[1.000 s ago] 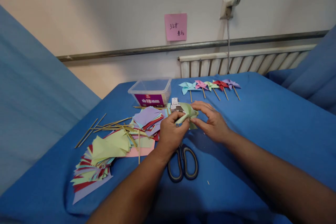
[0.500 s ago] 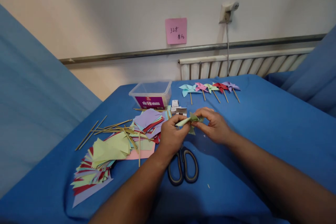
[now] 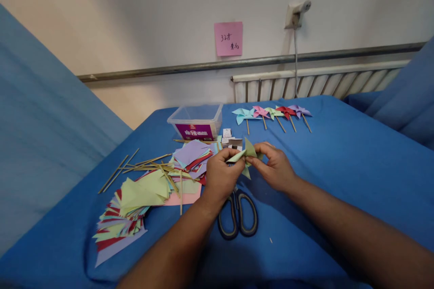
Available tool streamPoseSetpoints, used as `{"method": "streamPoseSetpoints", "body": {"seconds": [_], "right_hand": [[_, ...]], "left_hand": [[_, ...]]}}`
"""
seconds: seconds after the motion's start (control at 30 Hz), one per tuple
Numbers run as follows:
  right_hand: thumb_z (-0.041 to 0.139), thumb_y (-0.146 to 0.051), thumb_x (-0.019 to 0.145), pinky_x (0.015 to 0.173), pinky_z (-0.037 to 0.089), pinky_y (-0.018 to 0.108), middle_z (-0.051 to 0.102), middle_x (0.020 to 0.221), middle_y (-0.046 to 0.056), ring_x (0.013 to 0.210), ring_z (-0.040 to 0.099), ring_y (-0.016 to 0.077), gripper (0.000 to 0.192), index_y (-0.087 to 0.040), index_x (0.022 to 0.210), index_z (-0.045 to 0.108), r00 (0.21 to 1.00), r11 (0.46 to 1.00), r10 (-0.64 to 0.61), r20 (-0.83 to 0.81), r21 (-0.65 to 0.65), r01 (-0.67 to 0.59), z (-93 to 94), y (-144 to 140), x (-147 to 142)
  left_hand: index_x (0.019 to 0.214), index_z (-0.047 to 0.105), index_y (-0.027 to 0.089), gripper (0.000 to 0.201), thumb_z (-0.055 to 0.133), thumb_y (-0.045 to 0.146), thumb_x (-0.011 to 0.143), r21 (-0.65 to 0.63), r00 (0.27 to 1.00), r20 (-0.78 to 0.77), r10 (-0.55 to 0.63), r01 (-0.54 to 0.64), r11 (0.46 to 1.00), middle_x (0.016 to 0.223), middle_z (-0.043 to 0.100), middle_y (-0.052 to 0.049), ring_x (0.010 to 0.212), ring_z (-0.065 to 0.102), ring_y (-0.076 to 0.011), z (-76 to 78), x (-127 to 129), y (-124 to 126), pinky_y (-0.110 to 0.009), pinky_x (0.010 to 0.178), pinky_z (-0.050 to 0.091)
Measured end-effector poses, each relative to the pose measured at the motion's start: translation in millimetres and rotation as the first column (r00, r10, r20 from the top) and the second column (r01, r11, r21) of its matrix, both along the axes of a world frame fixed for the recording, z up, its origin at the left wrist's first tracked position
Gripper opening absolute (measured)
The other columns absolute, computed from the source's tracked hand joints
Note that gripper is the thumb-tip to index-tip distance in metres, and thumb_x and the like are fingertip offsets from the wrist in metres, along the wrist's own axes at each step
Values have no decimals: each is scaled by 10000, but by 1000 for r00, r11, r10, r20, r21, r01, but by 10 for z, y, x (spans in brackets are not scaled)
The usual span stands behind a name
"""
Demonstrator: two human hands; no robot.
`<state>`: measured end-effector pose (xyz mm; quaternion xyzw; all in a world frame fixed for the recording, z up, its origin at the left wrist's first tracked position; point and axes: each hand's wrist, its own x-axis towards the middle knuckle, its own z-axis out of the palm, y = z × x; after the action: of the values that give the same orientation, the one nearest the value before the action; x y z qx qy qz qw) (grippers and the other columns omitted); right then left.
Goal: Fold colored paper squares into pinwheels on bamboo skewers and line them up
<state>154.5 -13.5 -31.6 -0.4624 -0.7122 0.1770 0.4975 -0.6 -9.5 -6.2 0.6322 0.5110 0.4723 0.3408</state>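
Note:
Between both hands is a light green paper pinwheel, its blades partly folded in and partly hidden by fingers. My left hand is closed on its left side, thumb and fingers pinching a blade. My right hand pinches the pinwheel near its middle from the right. Below them, dark-handled scissors lie on the blue cloth, their blades hidden behind my left hand. Just beyond my left hand are small white boxes. No stick shows on the pinwheel.
Fanned coloured paper and a stack of paper squares lie left, with wooden sticks around them. A clear plastic tub stands behind. Several finished pinwheels lie in a row at the back of the blue-covered table.
One green blade now stands up higher between the hands, and the pinwheel is turned slightly. My right hand has shifted slightly left and down. Both hands still hold the paper.

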Motion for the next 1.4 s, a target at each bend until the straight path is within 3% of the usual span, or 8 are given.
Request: {"method": "streamPoseSetpoints", "body": {"seconds": [0.2, 0.77, 1.0, 1.17, 1.4], "right_hand": [[588, -294, 864, 759, 445, 340, 655, 797, 23, 803, 588, 197, 90, -217, 856, 635, 1000, 1000, 12, -1, 7, -12, 8, -6, 8], [582, -288, 848, 687, 414, 315, 593, 735, 17, 742, 537, 188, 96, -213, 790, 582, 997, 998, -48, 63, 43, 45, -3, -12, 14], [616, -293, 803, 618, 413, 275, 583, 685, -9, 658, 530, 155, 99, -203, 762, 613, 991, 993, -84, -108, -94, 74, 0, -28, -36], [613, -335, 809, 612, 448, 266, 647, 724, -5, 659, 552, 148, 146, -192, 812, 643, 957, 978, -12, -289, -201, -48, -26, 4, -52], [656, -355, 770, 608, 457, 283, 657, 720, -3, 635, 574, 157, 169, -188, 796, 650, 943, 956, -36, -331, -287, -64, -120, 62, -70]], "left_hand": [[753, 697, 170, 80, 664, 223, 703, 36, 999, -9, -44, 44, 998, 705, 666, 11, 673, 580, -137, -7, -7, 2, -240, 646, 438], [748, 702, 176, 101, 643, 180, 666, 43, 1000, 15, -17, 16, 999, 708, 681, 4, 677, 603, -149, 17, 9, -61, -253, 652, 449], [740, 693, 156, 117, 687, 225, 645, -85, 989, 136, -48, 60, 995, 695, 656, 2, 627, 568, -128, 47, 25, -30, -234, 600, 432], [727, 673, 151, 198, 749, 298, 618, -192, 973, 229, -13, 58, 980, 604, 597, 28, 537, 496, -95, 29, 21, 12, -211, 515, 365], [761, 658, 144, 242, 768, 282, 596, -243, 956, 293, 2, 73, 967, 611, 603, 28, 534, 516, -94, -106, 25, 98, -212, 521, 382]]}}
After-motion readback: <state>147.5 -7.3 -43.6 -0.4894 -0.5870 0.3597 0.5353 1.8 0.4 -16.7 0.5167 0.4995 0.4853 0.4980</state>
